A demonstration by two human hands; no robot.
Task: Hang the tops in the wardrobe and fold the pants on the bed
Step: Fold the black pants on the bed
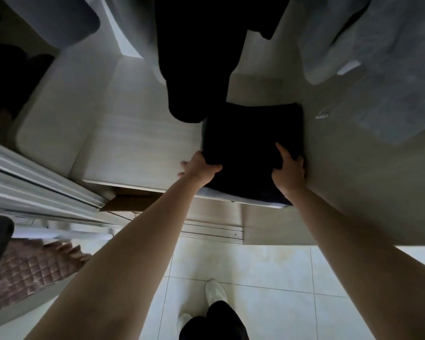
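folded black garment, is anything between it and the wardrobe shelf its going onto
Nothing visible. The folded black garment already lies on the pale wardrobe shelf, with the left hand and right hand gripping its near corners. A hanging dark garment dangles just behind it.

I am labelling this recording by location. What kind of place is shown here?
Most likely a bedroom, at an open wardrobe. Garments such as a hanging black garment hang above a white shelf, a sliding-door track runs alongside, and a quilted bed cover shows nearby.
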